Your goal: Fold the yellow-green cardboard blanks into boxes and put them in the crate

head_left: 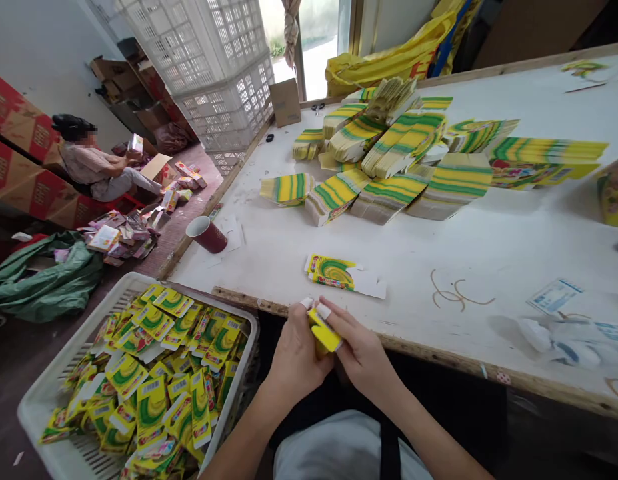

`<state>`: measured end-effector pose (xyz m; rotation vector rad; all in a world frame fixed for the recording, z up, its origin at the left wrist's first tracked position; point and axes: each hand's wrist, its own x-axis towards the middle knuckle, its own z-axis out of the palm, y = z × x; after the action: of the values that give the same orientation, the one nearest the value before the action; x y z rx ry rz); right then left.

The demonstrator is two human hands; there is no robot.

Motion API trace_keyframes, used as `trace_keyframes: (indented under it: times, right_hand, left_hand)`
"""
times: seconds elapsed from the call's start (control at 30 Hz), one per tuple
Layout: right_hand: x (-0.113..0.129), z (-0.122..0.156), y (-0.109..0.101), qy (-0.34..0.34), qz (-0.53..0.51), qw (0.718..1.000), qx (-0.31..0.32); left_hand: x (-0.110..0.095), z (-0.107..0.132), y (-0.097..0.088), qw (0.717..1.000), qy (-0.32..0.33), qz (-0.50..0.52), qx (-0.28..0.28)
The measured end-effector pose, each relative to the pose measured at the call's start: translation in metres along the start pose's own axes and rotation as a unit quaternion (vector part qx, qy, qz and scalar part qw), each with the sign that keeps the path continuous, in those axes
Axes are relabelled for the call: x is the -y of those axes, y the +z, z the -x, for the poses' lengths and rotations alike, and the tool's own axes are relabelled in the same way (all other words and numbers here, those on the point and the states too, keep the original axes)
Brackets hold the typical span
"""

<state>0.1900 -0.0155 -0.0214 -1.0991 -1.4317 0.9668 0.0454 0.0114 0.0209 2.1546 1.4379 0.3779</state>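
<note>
Between my two hands, just over the table's front edge, is a small yellow carton [327, 333] with white flaps at its end. My left hand [299, 357] is closed round its left side. From the right, my right hand [357, 341] grips the same carton, fingers near the flaps. A second yellow and green carton [333, 272] lies on the table just beyond my hands, its white flaps spread to the right. Thumbs and palms hide much of the held carton.
Left of me stands a white crate [33, 407] full of yellow cartons. Bundles of flat cartons [403, 143] are heaped at the table's back. A dark red cup [207, 235] stands at the left edge. Rubber bands [459, 293] lie at right. A person [99, 163] sits at far left.
</note>
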Motion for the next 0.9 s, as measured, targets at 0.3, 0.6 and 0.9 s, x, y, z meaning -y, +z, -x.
trace_keyframes:
  times: [0.3,0.6,0.9]
  right_hand:
    - [-0.009,-0.011,-0.028,-0.045,0.074,0.992,0.089]
    - [-0.010,-0.024,-0.031,-0.045,0.052,0.991,0.115]
    - [0.003,-0.037,-0.041,-0.047,0.089,0.976,0.194]
  left_hand:
    - [-0.003,-0.004,-0.024,0.998,0.002,-0.026,-0.056]
    - [0.001,-0.013,-0.026,0.998,0.028,-0.048,-0.044]
    - [0.006,-0.010,-0.037,1.000,-0.014,-0.015,-0.004]
